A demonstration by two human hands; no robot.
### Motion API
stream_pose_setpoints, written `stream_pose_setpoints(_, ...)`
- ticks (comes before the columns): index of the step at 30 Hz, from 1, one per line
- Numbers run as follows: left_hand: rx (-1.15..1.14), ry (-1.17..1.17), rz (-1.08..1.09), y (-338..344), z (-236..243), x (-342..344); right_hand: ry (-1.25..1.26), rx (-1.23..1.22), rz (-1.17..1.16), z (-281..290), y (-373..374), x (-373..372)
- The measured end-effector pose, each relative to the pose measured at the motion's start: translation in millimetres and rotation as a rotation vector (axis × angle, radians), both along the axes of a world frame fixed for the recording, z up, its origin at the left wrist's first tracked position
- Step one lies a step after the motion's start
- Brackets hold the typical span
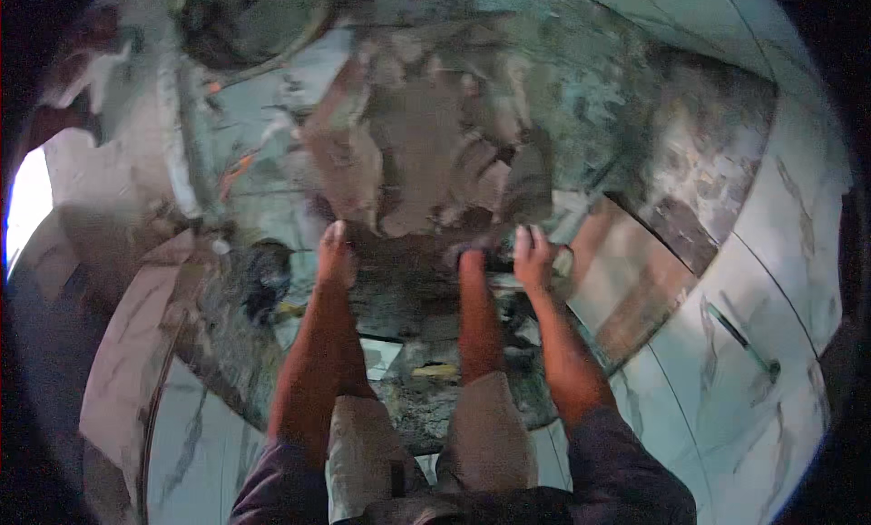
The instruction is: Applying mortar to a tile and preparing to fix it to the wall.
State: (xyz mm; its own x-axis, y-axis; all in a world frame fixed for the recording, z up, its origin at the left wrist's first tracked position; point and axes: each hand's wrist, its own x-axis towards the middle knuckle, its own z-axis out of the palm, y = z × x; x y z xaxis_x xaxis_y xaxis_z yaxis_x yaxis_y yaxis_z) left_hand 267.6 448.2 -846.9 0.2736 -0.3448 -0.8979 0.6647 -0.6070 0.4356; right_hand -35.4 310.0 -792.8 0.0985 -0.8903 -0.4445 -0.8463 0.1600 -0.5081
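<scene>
A slab (328,144), spread with lumpy grey-brown mortar (422,144), fills the upper middle, slightly blurred. My left hand (334,248) is at its near left corner, fingers closed on the edge. My right hand (535,253) is at the near right corner, fingers curled against the slab's edge, though blur hides the exact contact. My bare foot and shin (481,316) show below and between my hands, on dark, mortar-stained ground.
A dark round basin (249,21) sits at the upper left. White veined tiles (753,316) surround the rough patch, with a thin green tool (739,334) lying at right. A brown-striped tile (626,271) lies right of my hand. Pale pieces (127,353) stand at left.
</scene>
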Motion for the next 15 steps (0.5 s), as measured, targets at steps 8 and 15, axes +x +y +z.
stream_pose_setpoints(8, -0.181, 0.123, 0.111, 4.0, -14.0, 7.2, -0.433, 0.083, 0.086, 35.6, -76.1, 20.8)
stream_pose_setpoints(15, 0.05, -0.296, -0.204, -19.4, 1.5, 14.6, 0.05, 0.323, 0.403, 102.9, -146.6, 109.6)
